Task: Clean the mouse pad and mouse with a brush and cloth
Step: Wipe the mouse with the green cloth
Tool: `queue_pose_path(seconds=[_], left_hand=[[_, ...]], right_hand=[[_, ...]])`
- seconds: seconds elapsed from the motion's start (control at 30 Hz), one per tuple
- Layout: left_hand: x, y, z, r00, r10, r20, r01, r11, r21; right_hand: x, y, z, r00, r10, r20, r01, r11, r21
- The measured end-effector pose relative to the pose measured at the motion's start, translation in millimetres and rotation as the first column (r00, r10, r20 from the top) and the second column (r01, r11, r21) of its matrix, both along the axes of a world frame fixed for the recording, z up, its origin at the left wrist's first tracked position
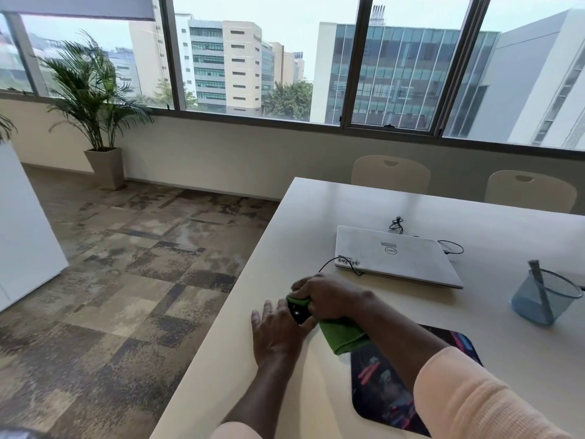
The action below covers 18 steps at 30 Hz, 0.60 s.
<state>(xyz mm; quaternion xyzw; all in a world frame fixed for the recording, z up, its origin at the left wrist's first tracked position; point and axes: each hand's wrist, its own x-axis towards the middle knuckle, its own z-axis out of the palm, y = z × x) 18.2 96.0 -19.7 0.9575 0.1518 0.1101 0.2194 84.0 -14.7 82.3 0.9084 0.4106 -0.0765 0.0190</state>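
A black wired mouse (299,313) sits on the white table near its left edge. My left hand (275,331) holds it from the near side, thumb against its body. My right hand (329,296) grips a green cloth (343,335) and presses it over the top of the mouse. The cloth's loose end trails onto the dark patterned mouse pad (386,388), which lies close to me and is partly covered by my right forearm. No brush is clearly in view.
A shut white laptop (395,255) lies behind my hands with the mouse cable (335,263) and another cable beside it. A blue mesh pen holder (543,297) stands at the right. Two chairs (391,171) are at the table's (316,217) far side.
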Motion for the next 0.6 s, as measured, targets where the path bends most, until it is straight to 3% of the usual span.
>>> queue_pose_path(seconds=[0.17, 0.33, 0.6], left_hand=[[-2, 0, 3, 1.0, -0.013, -0.002, 0.013, 1.0, -0.024], [-5, -3, 5, 1.0, 0.011, 0.024, -0.01, 0.998, -0.062], [-6, 1, 6, 0.999, -0.046, -0.012, 0.044, 0.994, -0.099]], right_hand=[[-13, -6, -1, 1.0, 0.027, -0.012, -0.027, 1.0, -0.005], [-11, -15, 1, 0.969, -0.241, -0.051, 0.245, 0.931, 0.268], [-21, -4, -19, 0.96, -0.275, -0.049, 0.279, 0.942, 0.187]])
